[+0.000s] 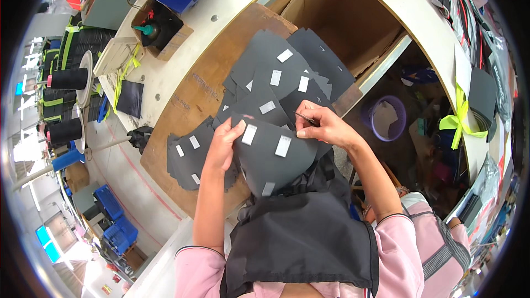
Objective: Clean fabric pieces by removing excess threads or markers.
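Observation:
My left hand (222,146) is closed on the upper left corner of a dark grey fabric panel (270,163), thumb on top. White rectangular patches are on this panel, which hangs over my lap in front of a black apron (301,232). In my right hand (328,126) is a small dark pointed tool (305,117), like thread snips; its handle is hidden. That hand's thumb and fingertips also meet the panel's upper right edge. Just beyond both hands lies an overlapping pile of similar grey panels (265,58). More panels (190,152) are stacked to the left.
The panels lie on a brown wooden board (182,113) beside a white table (207,22). A large cardboard box (342,16) stands at the far right, a purple basket (369,118) below it. A small box with a bottle (160,30) sits far left. Another person (430,232) is close on the right.

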